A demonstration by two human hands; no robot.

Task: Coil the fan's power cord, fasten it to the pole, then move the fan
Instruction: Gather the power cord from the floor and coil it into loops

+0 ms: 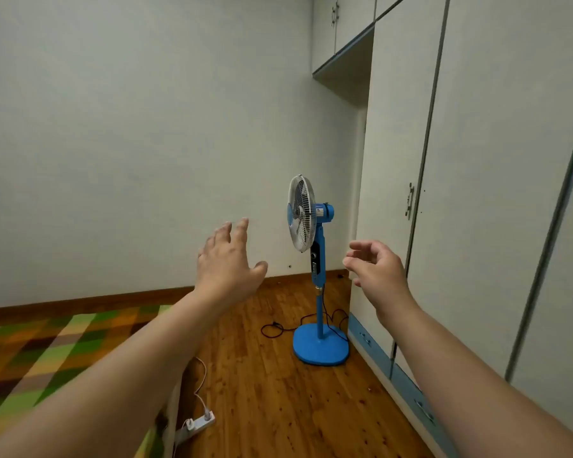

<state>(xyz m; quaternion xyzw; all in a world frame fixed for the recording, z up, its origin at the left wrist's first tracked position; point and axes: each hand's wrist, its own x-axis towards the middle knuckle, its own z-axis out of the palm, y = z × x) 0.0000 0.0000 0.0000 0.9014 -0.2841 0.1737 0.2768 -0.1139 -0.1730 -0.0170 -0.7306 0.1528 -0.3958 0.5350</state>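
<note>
While both arms reach forward in the head view, nothing is held: the left hand (pixel 227 259) is spread wide with straight fingers, and the right hand (pixel 376 269) is loosely curled, thumb and fingers apart around empty air. Far ahead, well apart from both hands, the fan (pixel 301 213) stands upright on the wooden floor (pixel 278 391), just beside the wardrobe (pixel 477 193) on the right. Its power cord (pixel 273 328), thin, black and limp, lies in loose loops on the boards left of the rounded blue base (pixel 321 348) and trails behind the pole (pixel 319 319). Coiling has not begun, I judge; the step in hand is the approach. The next move calls for stepping close, stooping and gathering the slack cord from its free end. The pole looks like smooth plastic, the fan head is a white wire grille, the planks are glossy; a white power strip (pixel 197 424) lies near, beside a checked cover (pixel 47 358)
</note>
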